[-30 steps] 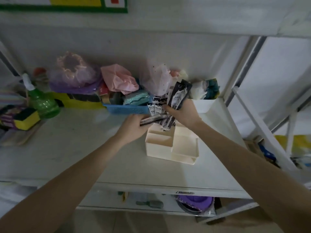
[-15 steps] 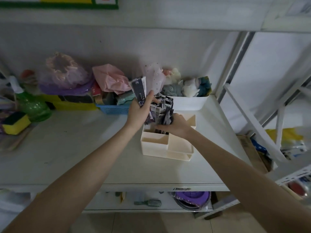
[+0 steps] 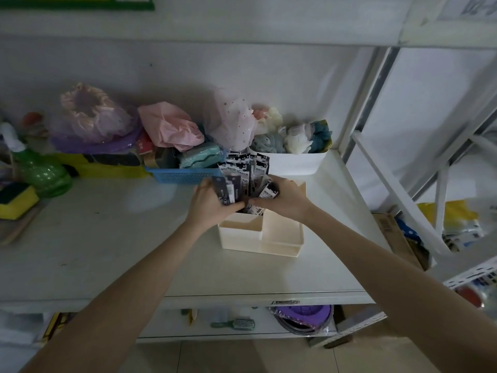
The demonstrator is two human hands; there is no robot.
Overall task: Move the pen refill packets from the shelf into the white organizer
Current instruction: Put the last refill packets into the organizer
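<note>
Left hand (image 3: 212,204) curled round a few black-and-white plastic pen refill packets (image 3: 246,175), tilted toward the rear-left compartment, probably to slot in beside the rest. Right hand (image 3: 281,199) cupped against the upright bundle from the other side, likely keeping it from fanning out. Cream-white plastic divided organizer (image 3: 281,238) standing on the pale shelf (image 3: 107,232), front compartments bare. Farther back, blue perforated basket (image 3: 185,175) and white tub (image 3: 295,164) of cloth.
</note>
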